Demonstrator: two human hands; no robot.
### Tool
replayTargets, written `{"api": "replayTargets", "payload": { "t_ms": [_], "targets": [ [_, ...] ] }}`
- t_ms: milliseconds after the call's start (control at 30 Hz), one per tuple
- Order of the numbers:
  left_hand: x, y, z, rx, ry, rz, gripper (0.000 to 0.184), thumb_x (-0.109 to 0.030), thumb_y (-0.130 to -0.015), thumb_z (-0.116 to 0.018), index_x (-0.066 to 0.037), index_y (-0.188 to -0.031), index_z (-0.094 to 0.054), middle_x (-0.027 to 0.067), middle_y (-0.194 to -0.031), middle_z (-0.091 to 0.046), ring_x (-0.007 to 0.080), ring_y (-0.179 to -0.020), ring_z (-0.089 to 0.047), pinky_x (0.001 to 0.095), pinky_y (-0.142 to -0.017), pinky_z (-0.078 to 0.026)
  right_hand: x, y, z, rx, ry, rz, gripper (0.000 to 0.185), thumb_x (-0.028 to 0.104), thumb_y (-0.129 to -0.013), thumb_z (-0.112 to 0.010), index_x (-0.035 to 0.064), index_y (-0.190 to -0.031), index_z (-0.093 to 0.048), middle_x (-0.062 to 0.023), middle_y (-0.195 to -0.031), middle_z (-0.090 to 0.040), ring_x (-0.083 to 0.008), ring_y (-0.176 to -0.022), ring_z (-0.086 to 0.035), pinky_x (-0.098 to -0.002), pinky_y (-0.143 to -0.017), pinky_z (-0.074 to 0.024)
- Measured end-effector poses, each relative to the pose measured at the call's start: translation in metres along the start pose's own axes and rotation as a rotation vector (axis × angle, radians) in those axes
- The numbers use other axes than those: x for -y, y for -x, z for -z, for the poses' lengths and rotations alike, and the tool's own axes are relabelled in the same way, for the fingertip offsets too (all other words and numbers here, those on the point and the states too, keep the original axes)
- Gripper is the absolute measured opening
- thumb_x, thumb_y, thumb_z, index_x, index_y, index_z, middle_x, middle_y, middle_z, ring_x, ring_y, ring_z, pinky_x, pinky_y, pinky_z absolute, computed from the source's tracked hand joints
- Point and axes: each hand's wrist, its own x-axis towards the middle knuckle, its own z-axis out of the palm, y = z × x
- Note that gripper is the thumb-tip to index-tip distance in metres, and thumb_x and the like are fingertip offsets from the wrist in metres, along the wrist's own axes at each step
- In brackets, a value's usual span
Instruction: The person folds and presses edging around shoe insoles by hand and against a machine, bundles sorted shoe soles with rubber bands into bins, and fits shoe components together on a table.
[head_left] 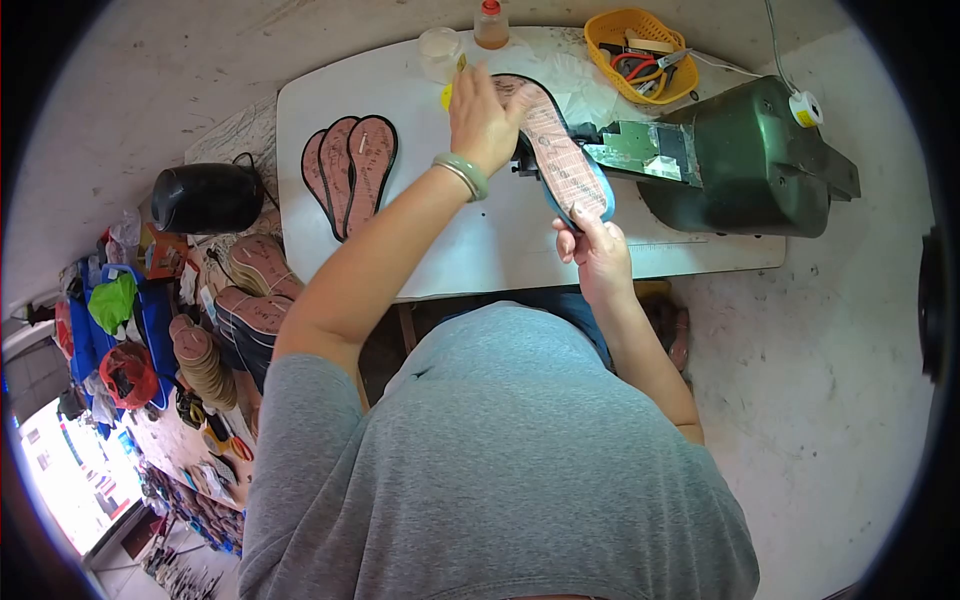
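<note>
A pinkish patterned insole (562, 150) with dark and blue edging lies at an angle at the end of a dark green sewing machine (745, 160). My right hand (597, 250) pinches its near, rounded end between thumb and fingers. At the far end, my left hand (484, 125), with a pale green bangle on the wrist, has its fingers stretched out and slightly blurred. Its thumb overlaps the insole's left edge. The insole hides the machine's needle area. Three black-edged insoles (372, 165) lie fanned out on the white table (440, 250) to the left.
At the back are a red-capped bottle (491, 28), a clear round container (440, 50) and a yellow basket (605, 28) of tools. A black rounded object (203, 198) is left of the table. Stacked insoles (205, 365) stand lower left. A white cable hangs above the machine.
</note>
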Motion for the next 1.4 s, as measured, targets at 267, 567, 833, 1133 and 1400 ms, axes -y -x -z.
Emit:
{"api": "replayTargets", "payload": {
  "t_ms": [267, 567, 833, 1133, 1400],
  "targets": [
    [-0.049, -0.068, 0.036, 0.821, -0.358, -0.89, 0.045, -0.049, -0.086, -0.064, -0.015, -0.116, -0.065, 0.0077, -0.11, -0.066, 0.028, -0.11, -0.054, 0.0374, -0.093, -0.043, -0.004, -0.036, -0.014, 0.004, -0.004, 0.012, 0.031, 0.024, -0.096, -0.054, -0.0035, -0.091, -0.066, -0.0047, -0.066, -0.06, -0.0076, -0.055, -0.049, -0.0181, -0.052, -0.0389],
    [-0.054, -0.089, 0.03, 1.231, -0.343, -0.6, 0.025, -0.04, -0.089, -0.064, -0.016, -0.093, -0.072, 0.0015, -0.084, -0.064, 0.0207, -0.08, -0.054, 0.0335, -0.077, -0.044, 0.008, -0.052, -0.02, 0.001, 0.023, -0.001, 0.034, 0.028, -0.096, -0.056, -0.0025, -0.088, -0.067, -0.0023, -0.059, -0.058, -0.0062, -0.048, -0.046, -0.0174, -0.047, -0.0367],
    [-0.049, -0.06, 0.062, 1.213, -0.206, -0.275, 0.025, -0.034, -0.093, -0.06, -0.014, -0.105, -0.068, 0.0029, -0.078, -0.062, 0.0177, -0.067, -0.054, 0.0292, -0.065, -0.045, 0.016, -0.053, -0.013, -0.053, 0.128, 0.06, 0.033, 0.027, -0.097, -0.057, -0.0008, -0.084, -0.068, -0.0008, -0.057, -0.056, -0.0055, -0.048, -0.044, -0.0158, -0.047, -0.0334],
    [-0.037, -0.021, 0.065, 1.027, 0.01, -0.089, 0.038, -0.031, -0.093, -0.057, -0.013, -0.126, -0.062, 0.0104, -0.105, -0.07, 0.0241, -0.086, -0.065, 0.0321, -0.08, -0.05, 0.026, -0.056, 0.006, -0.046, 0.248, 0.072, 0.027, 0.025, -0.094, -0.061, 0.002, -0.083, -0.068, -0.0016, -0.059, -0.059, -0.006, -0.047, -0.045, -0.017, -0.045, -0.0339],
    [-0.026, 0.002, 0.058, 0.851, 0.083, -0.088, 0.045, -0.029, -0.094, -0.06, -0.001, -0.129, -0.057, 0.0052, -0.079, -0.065, 0.0145, -0.065, -0.057, 0.0264, -0.061, -0.048, 0.014, -0.031, 0.005, 0.016, 0.193, 0.066, 0.023, 0.023, -0.095, -0.059, 0.0021, -0.095, -0.069, -0.0046, -0.078, -0.066, -0.0082, -0.057, -0.054, -0.0185, -0.055, -0.0414]
  ]
}}
